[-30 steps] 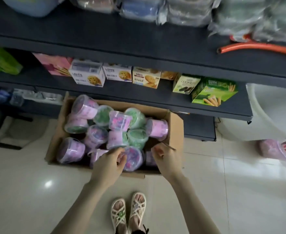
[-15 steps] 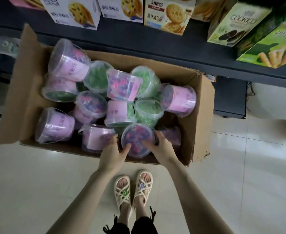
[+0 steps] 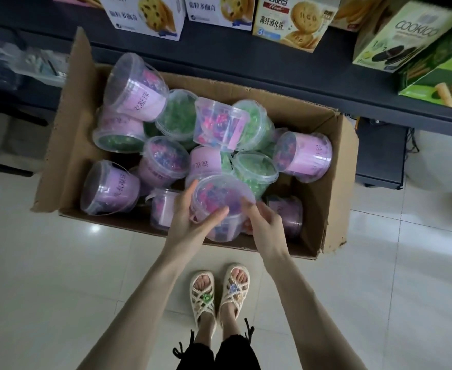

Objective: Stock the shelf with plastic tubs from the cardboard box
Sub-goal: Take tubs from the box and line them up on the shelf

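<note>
Held tub: one clear plastic tub (image 3: 223,201), lid up, full of pink, purple and blue pieces, lifted at the box's 6 o'clock edge.
Left hand: the left hand (image 3: 190,220) has its fingers spread and pressed on the tub's 9 o'clock side, thumb across the near rim.
Right hand: the right hand (image 3: 263,220) cups the tub's 4 o'clock side, fingers curled round the wall, thumb on the lid edge.
Cardboard box: one open cardboard box (image 3: 329,188) on the pale tiled floor (image 3: 59,276), flaps standing up, set against the dark shelf (image 3: 246,60) at 12 o'clock.
Tubs in the box: about thirteen can be counted besides the held one, piled at all angles; some are buried, so the count is not sure.
Green-filled: about five, mostly at the middle and 1 o'clock, one green tub (image 3: 255,169) just beyond the held one.
Pink-labelled: the rest, with one pink tub (image 3: 135,92) on its side at 11 o'clock and another pink-label tub (image 3: 305,156) at 3 o'clock.
Tub writing: Chinese characters on the pink labels, too blurred to read surely.
Shelf goods: six or so biscuit boxes in a row at 12 o'clock.
Readable print: "COOKICO" on one green cookie box (image 3: 401,36); "高纤消化饼" on a cream biscuit box (image 3: 289,20); two blue-and-white boxes show chip cookies.
Feet: two woven cream sandals (image 3: 219,292) at 6 o'clock.
</note>
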The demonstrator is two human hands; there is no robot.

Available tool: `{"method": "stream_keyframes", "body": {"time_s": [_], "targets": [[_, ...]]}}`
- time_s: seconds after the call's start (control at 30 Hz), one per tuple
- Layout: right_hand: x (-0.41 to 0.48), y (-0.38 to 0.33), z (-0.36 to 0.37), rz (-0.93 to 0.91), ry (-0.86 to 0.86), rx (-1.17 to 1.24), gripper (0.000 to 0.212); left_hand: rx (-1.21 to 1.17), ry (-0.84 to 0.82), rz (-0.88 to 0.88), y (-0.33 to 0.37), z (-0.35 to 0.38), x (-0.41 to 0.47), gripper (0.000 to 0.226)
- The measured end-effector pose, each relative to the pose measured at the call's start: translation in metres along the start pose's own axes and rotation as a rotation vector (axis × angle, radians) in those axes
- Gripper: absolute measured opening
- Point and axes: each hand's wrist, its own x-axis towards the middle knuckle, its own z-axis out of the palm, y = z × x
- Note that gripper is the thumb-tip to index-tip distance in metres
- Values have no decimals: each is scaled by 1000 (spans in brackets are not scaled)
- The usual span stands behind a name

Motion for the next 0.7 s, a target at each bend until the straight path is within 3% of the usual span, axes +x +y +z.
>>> {"method": "stream_keyframes", "body": {"time_s": [0.17,0.3,0.37,0.47,0.53,0.63,0.7], "targets": [[-3,-18,-4,53,-167,199,73,-9,60,23,16,3,4,64],[3,-19,-4,96,-265,253,89,170,22,0,18,9,11,34],[5,-17,-3,86,-166,221,87,311,41,2,10,5,9,42],[8,-8,-6,72,6,96,85,602,309,107,-11,-12,3,42],[11,-2,-10,88,75,20,92,655,419,20,-19,-22,2,55],[16,5,-10,136,114,-10,108,573,387,-119,-25,-28,18,87],[20,9,-6,147,124,15,112,642,377,-206,-27,-29,35,100]]}}
